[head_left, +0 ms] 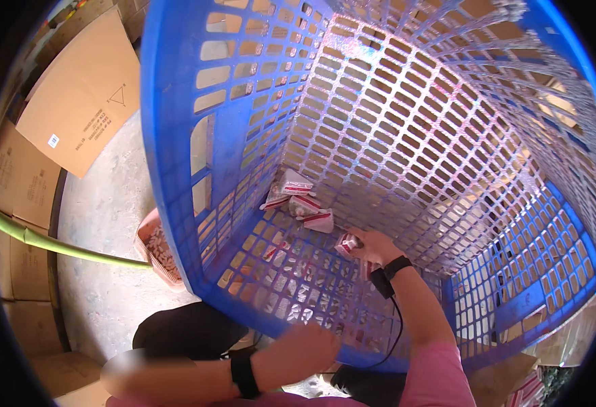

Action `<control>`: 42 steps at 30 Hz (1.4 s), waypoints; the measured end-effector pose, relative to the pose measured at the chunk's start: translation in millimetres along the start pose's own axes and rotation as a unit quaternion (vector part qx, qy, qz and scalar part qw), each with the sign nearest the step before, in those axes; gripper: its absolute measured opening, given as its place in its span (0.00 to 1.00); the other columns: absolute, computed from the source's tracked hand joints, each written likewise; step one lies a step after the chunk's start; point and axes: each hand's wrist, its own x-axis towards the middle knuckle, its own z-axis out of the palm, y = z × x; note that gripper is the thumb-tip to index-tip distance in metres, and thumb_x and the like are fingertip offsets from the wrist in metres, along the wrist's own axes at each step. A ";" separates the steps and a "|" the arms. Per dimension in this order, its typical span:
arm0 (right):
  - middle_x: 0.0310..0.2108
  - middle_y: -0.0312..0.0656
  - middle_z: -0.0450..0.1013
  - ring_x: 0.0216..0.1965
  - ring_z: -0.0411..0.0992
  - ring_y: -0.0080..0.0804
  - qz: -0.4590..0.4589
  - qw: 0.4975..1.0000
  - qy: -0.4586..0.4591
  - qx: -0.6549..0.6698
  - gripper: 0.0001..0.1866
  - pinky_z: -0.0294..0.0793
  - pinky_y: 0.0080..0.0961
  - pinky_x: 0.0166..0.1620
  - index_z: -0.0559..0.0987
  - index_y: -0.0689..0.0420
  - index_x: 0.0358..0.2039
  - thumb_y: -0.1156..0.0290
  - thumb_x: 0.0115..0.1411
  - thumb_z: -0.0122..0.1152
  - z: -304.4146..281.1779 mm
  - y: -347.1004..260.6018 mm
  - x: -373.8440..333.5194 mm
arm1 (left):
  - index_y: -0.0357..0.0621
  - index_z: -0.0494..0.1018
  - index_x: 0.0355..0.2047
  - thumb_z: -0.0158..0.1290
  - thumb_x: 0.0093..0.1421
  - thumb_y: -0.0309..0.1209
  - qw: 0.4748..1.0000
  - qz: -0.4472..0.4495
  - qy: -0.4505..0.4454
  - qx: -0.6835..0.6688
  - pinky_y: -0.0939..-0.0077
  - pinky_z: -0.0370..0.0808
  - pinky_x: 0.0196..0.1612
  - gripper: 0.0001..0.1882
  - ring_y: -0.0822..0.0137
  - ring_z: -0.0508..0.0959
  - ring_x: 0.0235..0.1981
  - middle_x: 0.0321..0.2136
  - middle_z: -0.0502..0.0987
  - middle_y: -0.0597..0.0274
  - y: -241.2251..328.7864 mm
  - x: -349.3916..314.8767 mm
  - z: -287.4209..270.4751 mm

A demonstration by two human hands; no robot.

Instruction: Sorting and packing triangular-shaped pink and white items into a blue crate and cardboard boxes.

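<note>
A large blue slotted plastic crate [230,169] is tipped toward me and fills most of the view. My right hand [372,245] reaches inside it and grips a small red-and-white packet [347,243]. Three more red-and-white packets [299,200] lie in the crate's lower corner, just left of that hand. My left hand [304,346] presses against the outside of the crate's near rim, blurred, and appears to hold the rim. Both wrists wear black bands, and a black cable runs down from the right one.
A pink basket [150,252] of small pale pieces stands on the concrete floor left of the crate. A flat cardboard sheet [84,95] and stacked cartons [20,183] lie at the left. A green pole [53,245] crosses the floor. More packets [525,390] show at the lower right.
</note>
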 end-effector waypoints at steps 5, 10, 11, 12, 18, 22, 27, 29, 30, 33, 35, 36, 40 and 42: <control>0.30 0.47 0.73 0.34 0.71 0.47 -0.042 0.996 0.035 0.070 0.24 0.68 0.38 0.37 0.68 0.46 0.46 0.57 0.47 0.56 -28.5 -29.0 -64.6 | 0.35 0.64 0.41 0.48 0.53 0.34 0.968 -0.168 0.186 -0.011 0.63 0.69 0.37 0.19 0.52 0.71 0.36 0.36 0.69 0.48 -20.9 23.5 -11.2; 0.24 0.50 0.72 0.26 0.73 0.44 -0.050 0.986 0.030 0.157 0.21 0.70 0.33 0.29 0.68 0.51 0.44 0.59 0.50 0.55 -69.5 -111.3 -143.0 | 0.36 0.62 0.44 0.49 0.52 0.35 0.936 -0.097 0.303 -0.150 0.63 0.69 0.39 0.22 0.47 0.71 0.37 0.38 0.68 0.46 -35.3 31.8 -9.8; 0.23 0.50 0.72 0.26 0.73 0.42 -0.054 0.980 0.028 0.192 0.20 0.70 0.33 0.28 0.67 0.52 0.44 0.60 0.50 0.54 -73.0 -116.6 -153.4 | 0.36 0.63 0.45 0.49 0.53 0.35 0.933 -0.070 0.261 -0.240 0.63 0.69 0.40 0.21 0.46 0.71 0.37 0.37 0.69 0.45 -33.4 32.8 -11.3; 0.23 0.50 0.72 0.27 0.74 0.38 -0.110 0.975 0.087 0.174 0.23 0.71 0.29 0.29 0.67 0.54 0.46 0.62 0.50 0.57 -59.6 -105.9 -151.0 | 0.36 0.63 0.45 0.49 0.53 0.35 0.934 -0.061 0.261 -0.238 0.63 0.69 0.40 0.21 0.46 0.71 0.37 0.37 0.69 0.45 -32.5 33.8 -12.4; 0.39 0.49 0.69 0.42 0.68 0.35 -0.072 0.920 0.137 0.359 0.39 0.68 0.27 0.42 0.58 0.53 0.56 0.58 0.45 0.65 -55.4 -86.3 -194.5 | 0.35 0.67 0.36 0.45 0.59 0.32 0.740 -0.137 0.310 -0.581 0.82 0.76 0.26 0.11 0.74 0.75 0.29 0.30 0.72 0.60 -38.7 38.1 -12.5; 0.49 0.48 0.62 0.49 0.62 0.35 -0.090 0.873 0.144 0.457 0.51 0.61 0.30 0.51 0.49 0.58 0.59 0.49 0.42 0.66 -32.1 -80.5 -197.3 | 0.36 0.67 0.38 0.47 0.59 0.35 0.664 -0.146 0.284 -0.676 0.78 0.78 0.32 0.13 0.70 0.76 0.32 0.32 0.72 0.59 -10.7 37.6 -16.1; 0.53 0.48 0.58 0.54 0.57 0.36 -0.096 0.780 0.106 0.609 0.52 0.57 0.29 0.54 0.50 0.62 0.58 0.48 0.41 0.67 -16.7 -80.2 -205.1 | 0.37 0.68 0.38 0.50 0.57 0.37 0.674 -0.094 0.245 -0.691 0.80 0.76 0.30 0.16 0.72 0.76 0.30 0.31 0.73 0.59 -1.0 38.6 -15.9; 0.50 0.46 0.60 0.51 0.59 0.33 -0.089 0.773 0.108 0.618 0.51 0.58 0.27 0.52 0.53 0.60 0.57 0.48 0.39 0.68 -20.8 -91.7 -210.7 | 0.37 0.68 0.35 0.52 0.56 0.36 0.755 -0.141 0.229 -0.598 0.81 0.72 0.24 0.14 0.74 0.73 0.24 0.27 0.73 0.60 -3.9 35.1 -19.8; 0.49 0.45 0.61 0.51 0.59 0.33 -0.108 0.787 0.112 0.597 0.47 0.58 0.27 0.52 0.56 0.60 0.55 0.49 0.41 0.67 -26.8 -96.3 -211.8 | 0.37 0.68 0.35 0.52 0.56 0.36 0.755 -0.146 0.232 -0.595 0.81 0.72 0.24 0.14 0.74 0.73 0.24 0.27 0.73 0.60 -8.6 34.2 -19.0; 0.47 0.42 0.62 0.50 0.58 0.31 -0.117 0.800 0.125 0.574 0.41 0.57 0.26 0.52 0.59 0.59 0.53 0.53 0.43 0.68 -34.0 -94.4 -217.1 | 0.36 0.68 0.28 0.53 0.55 0.34 0.832 -0.036 0.339 -0.437 0.77 0.66 0.20 0.12 0.73 0.68 0.17 0.20 0.71 0.58 -18.0 36.0 -22.9; 0.47 0.42 0.62 0.50 0.58 0.30 -0.126 0.806 0.123 0.566 0.41 0.57 0.26 0.52 0.59 0.59 0.53 0.54 0.43 0.68 -34.2 -93.6 -217.9 | 0.36 0.65 0.21 0.51 0.56 0.29 0.923 -0.017 0.316 -0.218 0.82 0.62 0.20 0.11 0.81 0.63 0.17 0.15 0.66 0.67 -15.8 28.4 -43.4; 0.46 0.41 0.63 0.50 0.58 0.30 -0.126 0.807 0.127 0.562 0.47 0.55 0.26 0.53 0.59 0.59 0.52 0.47 0.37 0.69 -33.6 -95.6 -217.5 | 0.35 0.66 0.20 0.50 0.56 0.30 0.923 0.006 0.304 -0.237 0.81 0.59 0.18 0.12 0.80 0.60 0.15 0.12 0.63 0.65 -20.5 29.0 -41.1; 0.46 0.42 0.63 0.51 0.58 0.31 -0.119 0.837 0.090 0.526 0.46 0.53 0.26 0.54 0.59 0.59 0.53 0.50 0.37 0.69 -39.0 -93.0 -224.3 | 0.36 0.66 0.21 0.49 0.57 0.32 0.931 0.005 0.228 -0.286 0.81 0.58 0.17 0.13 0.79 0.61 0.15 0.13 0.64 0.65 -5.4 28.0 -65.3; 0.46 0.42 0.63 0.51 0.57 0.31 -0.132 0.843 0.071 0.517 0.43 0.51 0.26 0.55 0.59 0.59 0.53 0.56 0.39 0.68 -38.4 -91.5 -224.7 | 0.38 0.65 0.18 0.47 0.58 0.34 0.929 0.045 0.208 -0.302 0.82 0.56 0.16 0.15 0.79 0.60 0.13 0.11 0.62 0.68 -2.0 29.7 -70.2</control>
